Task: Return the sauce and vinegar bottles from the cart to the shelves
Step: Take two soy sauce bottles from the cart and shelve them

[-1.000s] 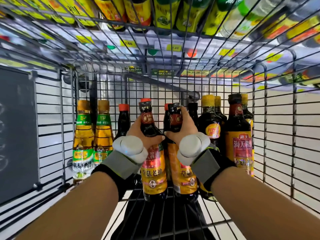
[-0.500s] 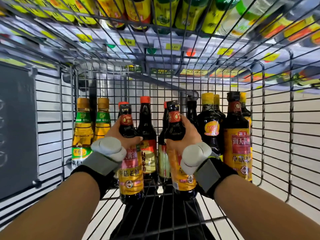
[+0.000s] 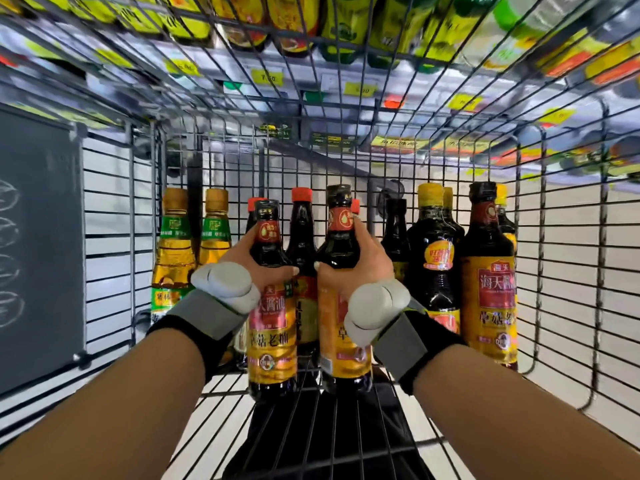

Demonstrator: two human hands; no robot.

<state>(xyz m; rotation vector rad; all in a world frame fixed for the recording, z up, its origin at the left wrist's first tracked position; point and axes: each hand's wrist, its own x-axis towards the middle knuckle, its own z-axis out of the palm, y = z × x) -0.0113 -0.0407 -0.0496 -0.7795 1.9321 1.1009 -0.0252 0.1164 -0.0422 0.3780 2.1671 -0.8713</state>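
Note:
Inside the wire cart (image 3: 104, 216), my left hand (image 3: 256, 268) grips a dark soy sauce bottle (image 3: 272, 344) by its shoulder. My right hand (image 3: 353, 268) grips a second dark soy sauce bottle (image 3: 341, 337) the same way, right beside the first. Both bottles are upright and carry yellow-orange labels. More bottles stand against the cart's far wall: two golden vinegar bottles (image 3: 173, 258) on the left, dark red-capped ones (image 3: 302, 237) behind my hands, and several dark sauce bottles (image 3: 488, 271) on the right.
Store shelves with price tags (image 3: 358, 89) and rows of green and yellow bottles (image 3: 346, 26) show through the cart's front mesh above. A dark panel (image 3: 38, 244) covers the cart's left side. The wire floor (image 3: 332, 431) lies below my wrists.
Both hands have drawn their bottles toward me and slightly upward, away from the row at the far wall. The left bottle has shifted left then back beside the right one.

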